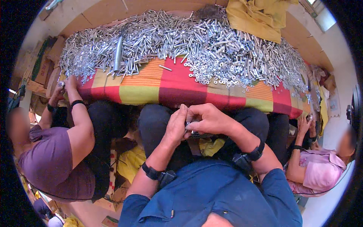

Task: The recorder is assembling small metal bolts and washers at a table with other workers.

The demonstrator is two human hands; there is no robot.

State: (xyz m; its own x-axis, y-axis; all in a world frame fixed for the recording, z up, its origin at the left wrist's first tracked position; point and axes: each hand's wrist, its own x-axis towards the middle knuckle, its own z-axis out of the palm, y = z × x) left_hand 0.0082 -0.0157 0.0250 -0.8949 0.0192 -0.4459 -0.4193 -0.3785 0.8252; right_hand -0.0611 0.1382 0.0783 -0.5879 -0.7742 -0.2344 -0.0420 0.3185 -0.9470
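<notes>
My left hand (176, 124) and my right hand (210, 118) meet above my lap, just short of the table's near edge. Both are closed, fingers pressed together around small shiny metal pieces (188, 125). Fingers cover most of these, so their exact kind is unclear. Beyond my hands, a checked cloth (181, 81) in red, yellow, orange and maroon covers the table. A wide heap of metal bolts or sleeves (159, 34) lies across its far side. Loose washers (211, 68) spread out in front of the heap, and a single metal rod (165, 68) lies apart on the cloth.
A larger metal tube (118, 55) leans on the heap. Yellow cloth (259, 17) lies over its back right. Co-workers sit at both sides, one in a purple shirt (49, 162), one in pink (321, 170), hands at the table's ends. Yellow sacks (130, 162) lie below.
</notes>
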